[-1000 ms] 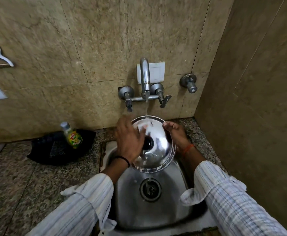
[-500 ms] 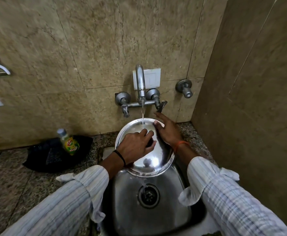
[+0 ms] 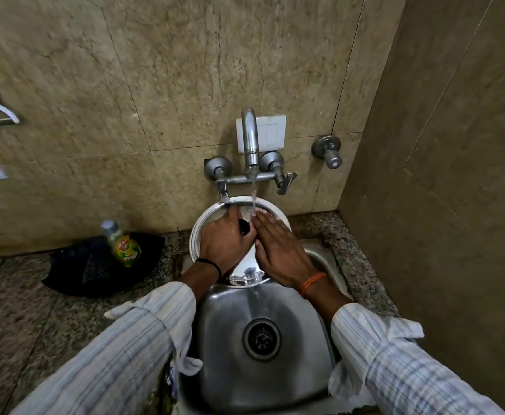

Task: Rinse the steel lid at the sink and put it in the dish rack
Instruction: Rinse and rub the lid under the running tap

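The round steel lid [image 3: 207, 223] is held tilted over the back of the steel sink [image 3: 233, 319], under the running tap [image 3: 250, 139]. My left hand [image 3: 225, 244] grips the lid's black knob [image 3: 244, 227] at its centre. My right hand [image 3: 278, 250] lies flat on the lid's shiny face with fingers spread, its fingertips in the water stream. Water runs off the lid's lower edge toward the drain [image 3: 261, 339]. The hands cover most of the lid. No dish rack shows in view.
A yellow-green dish soap bottle [image 3: 122, 245] lies on a black tray [image 3: 95, 265] on the granite counter [image 3: 20, 310] left of the sink. Tiled walls close in behind and on the right. A second wall tap [image 3: 329, 152] sticks out to the right.
My right hand has slid from the lid's far rim down onto its face, lying flat. The left hand keeps hold of the knob. The tap's stream is stronger.
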